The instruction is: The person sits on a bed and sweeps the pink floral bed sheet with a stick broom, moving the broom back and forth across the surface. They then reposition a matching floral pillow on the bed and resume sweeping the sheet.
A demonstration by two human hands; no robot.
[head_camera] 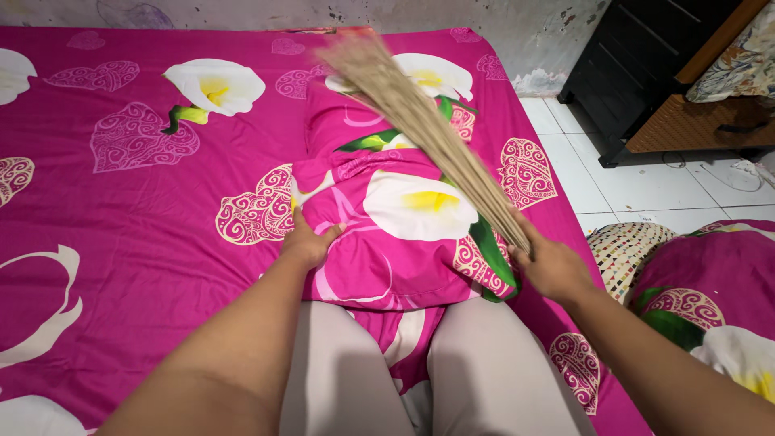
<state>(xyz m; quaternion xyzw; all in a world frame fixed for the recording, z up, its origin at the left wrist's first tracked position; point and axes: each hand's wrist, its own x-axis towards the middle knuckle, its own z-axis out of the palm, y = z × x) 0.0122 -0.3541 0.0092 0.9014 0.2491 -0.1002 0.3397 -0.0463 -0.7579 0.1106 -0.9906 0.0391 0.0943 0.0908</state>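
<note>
A pink pillow [387,218] with white flowers lies on the bed in front of my knees. My left hand [308,241] rests on the pillow's near left edge, gripping the fabric. A bundle of thin straw-coloured sticks, a stick broom [420,121], is held by my right hand [549,262] at its lower end. The broom slants up and away over the pillow, and its far tip is blurred with motion.
The bed sheet [137,202] is pink with hearts and white flowers. A tiled floor [638,178] lies to the right, with a dark cabinet [646,56], a woven basket [626,250] and another pink pillow [718,299] beside the bed.
</note>
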